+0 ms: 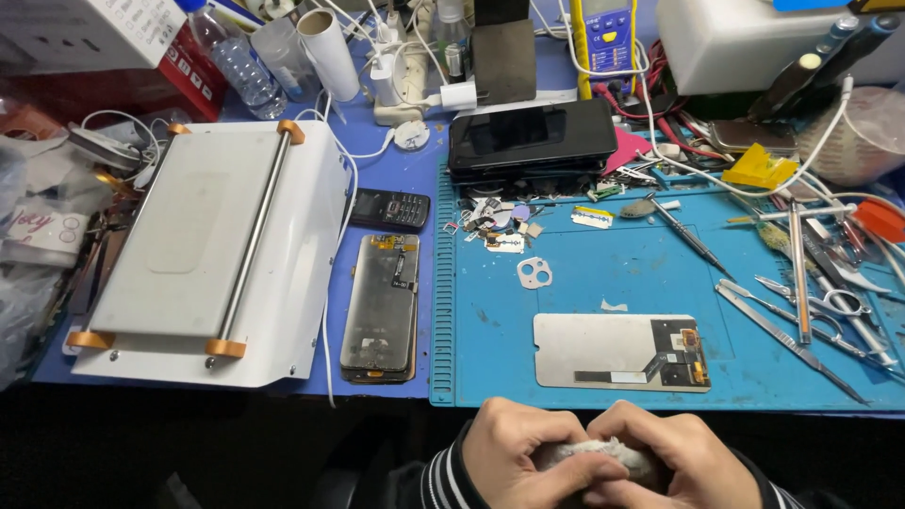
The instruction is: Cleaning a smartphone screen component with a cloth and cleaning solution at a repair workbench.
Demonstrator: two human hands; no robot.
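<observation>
Head view. Both hands low at the near edge of the bench, below the blue silicone work mat (584, 273). Left hand (514, 452) and right hand (674, 457) meet around a small wad of whitish fibrous material (603, 454), cotton or cloth by the look; fingers of both hands curl in and pinch it between them. Most of the wad is hidden by the fingers. Striped sleeve cuff (443, 481) shows at the left wrist.

On the mat, just beyond the hands: a phone display panel (613, 351) lying back side up, silver with a dark corner and flex connector at its right end. Apart from both hands, not touched.

Left of the mat, a second phone screen assembly (382, 306), dark and worn, lies flat on the bench. Above it a small black keypad phone (390, 208). Further left, a white screen separator machine (212, 250) with a metal bar and orange end caps.

Far side of the mat: stacked black smartphones (533, 137), a scatter of small parts (500, 226), a camera-lens frame (534, 273). Right side: tweezers, scalpels and picks (811, 302) laid loosely. A yellow multimeter (603, 33) stands at the back.
</observation>
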